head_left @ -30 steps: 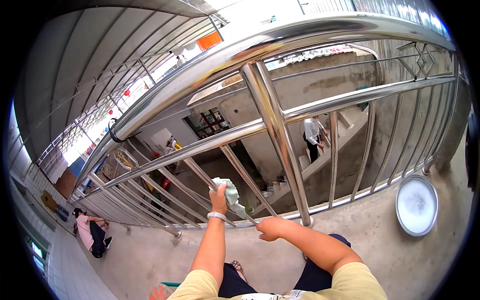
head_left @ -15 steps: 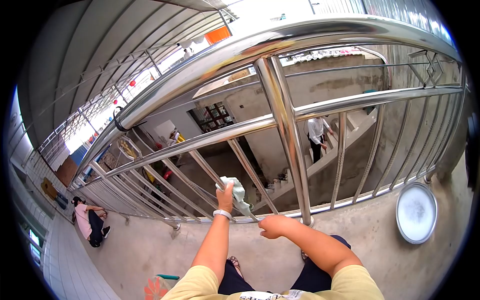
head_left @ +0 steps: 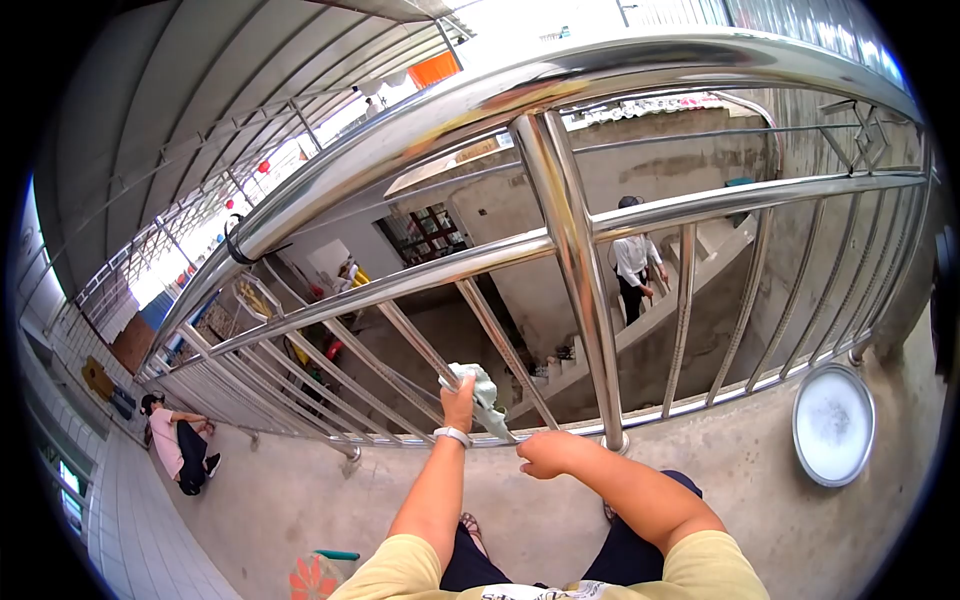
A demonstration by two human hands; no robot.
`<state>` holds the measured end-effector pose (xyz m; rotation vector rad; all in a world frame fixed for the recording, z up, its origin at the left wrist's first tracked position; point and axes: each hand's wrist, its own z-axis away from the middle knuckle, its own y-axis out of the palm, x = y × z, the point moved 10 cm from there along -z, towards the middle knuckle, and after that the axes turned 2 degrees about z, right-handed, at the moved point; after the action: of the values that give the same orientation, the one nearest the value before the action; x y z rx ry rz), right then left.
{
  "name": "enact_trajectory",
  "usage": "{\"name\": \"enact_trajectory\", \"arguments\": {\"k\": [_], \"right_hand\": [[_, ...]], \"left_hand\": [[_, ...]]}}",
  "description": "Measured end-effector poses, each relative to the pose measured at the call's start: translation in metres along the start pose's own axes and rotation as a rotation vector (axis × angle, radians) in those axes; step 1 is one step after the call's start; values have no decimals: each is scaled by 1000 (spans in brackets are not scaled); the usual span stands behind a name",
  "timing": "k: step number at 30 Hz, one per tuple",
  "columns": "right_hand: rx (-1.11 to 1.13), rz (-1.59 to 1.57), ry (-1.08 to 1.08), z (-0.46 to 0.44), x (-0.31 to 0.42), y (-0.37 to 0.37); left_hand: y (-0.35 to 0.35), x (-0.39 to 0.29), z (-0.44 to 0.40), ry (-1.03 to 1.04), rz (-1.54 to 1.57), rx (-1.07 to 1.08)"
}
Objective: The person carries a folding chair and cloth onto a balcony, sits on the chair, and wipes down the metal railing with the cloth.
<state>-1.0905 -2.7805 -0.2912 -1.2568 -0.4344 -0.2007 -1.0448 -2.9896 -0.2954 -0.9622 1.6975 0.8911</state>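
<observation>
A pale, wet-looking cloth is wrapped about a slanting metal baluster of the railing. My left hand is closed round the cloth and bar, about halfway up the baluster, with a white band on the wrist. The cloth's loose end hangs toward the bottom rail. Just right of that end, my right hand is held low by the bottom rail with its fingers curled; whatever they hold, if anything, is hidden. Above both hands run the shiny middle rail and the thick top handrail.
A metal basin of sudsy water stands on the concrete floor at right. A thick post rises right of my hands. Another person crouches by the railing at far left. Beyond it, a person is on the stairs below.
My left hand and the cloth have slid a little down the baluster and slightly to the right. My right hand has stayed in place.
</observation>
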Motion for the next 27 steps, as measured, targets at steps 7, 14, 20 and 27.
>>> {"name": "enact_trajectory", "arguments": {"k": [7,14,20,27], "right_hand": [[-19,-10,4,1,1,-1],[37,1,-20,-7,17,5],[42,-5,-37,-17,30,2],[106,29,-74,-25,31,24]], "left_hand": [[-9,56,23,-148,33,18],[-6,80,31,-355,-38,46],[-12,64,54,-563,-5,0],[-14,52,61,-572,36,-6]]}}
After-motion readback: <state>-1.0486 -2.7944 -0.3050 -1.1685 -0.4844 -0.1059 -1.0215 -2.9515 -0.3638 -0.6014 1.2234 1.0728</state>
